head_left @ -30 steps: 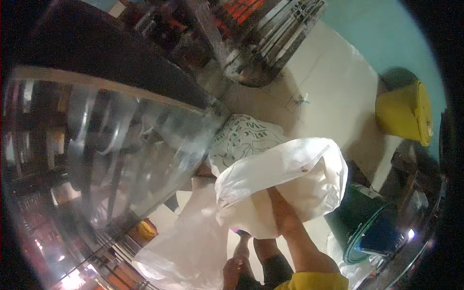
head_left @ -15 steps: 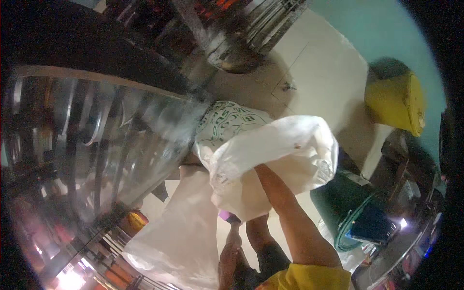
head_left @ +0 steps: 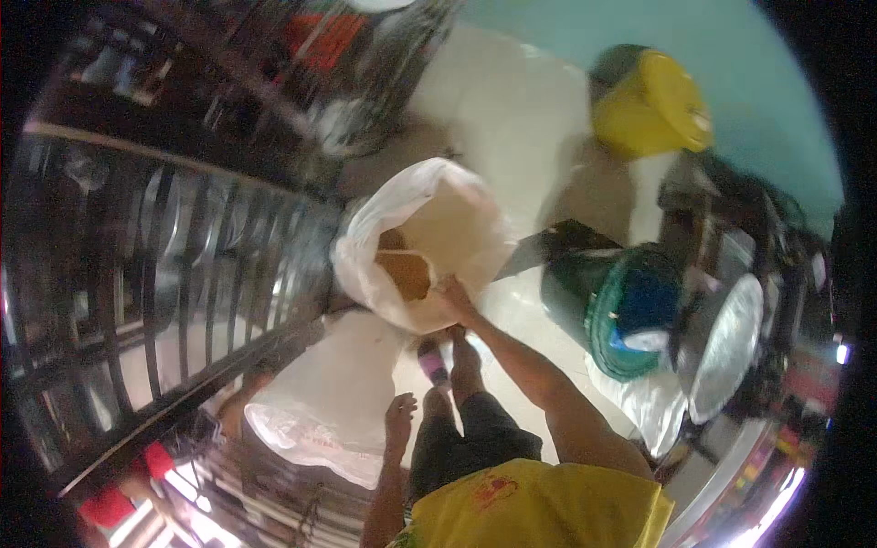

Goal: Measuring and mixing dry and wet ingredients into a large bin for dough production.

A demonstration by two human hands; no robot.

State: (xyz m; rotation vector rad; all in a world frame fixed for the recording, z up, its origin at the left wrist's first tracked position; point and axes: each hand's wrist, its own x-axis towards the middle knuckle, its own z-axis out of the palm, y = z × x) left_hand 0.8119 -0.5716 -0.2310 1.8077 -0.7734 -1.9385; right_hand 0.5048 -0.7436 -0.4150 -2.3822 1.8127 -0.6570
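Note:
A large white sack (head_left: 361, 251) stands with its mouth wide, and brown contents (head_left: 402, 274) show inside. My right hand (head_left: 451, 298) reaches into the mouth, near its front side. Its fingers are closed beside a pale curved edge that borders the brown stuff; whether that edge is a scoop or a liner I cannot tell. My left hand (head_left: 400, 416) hangs low at my side, fingers apart and holding nothing, close to a second white sack (head_left: 329, 393) standing to the left.
A dark slatted metal rack (head_left: 174, 274) runs along the left. To the right are a yellow bucket (head_left: 630, 114), a dark green bin (head_left: 594, 301) with blue material in it, and a round silvery lid or tray (head_left: 726, 347). My feet stand on pale tiles close to the sacks.
The sack's mouth, folded over my right forearm before, now stands wide, showing the brown contents and my right hand. My left hand has swung outward, toward the second sack. The view has shifted.

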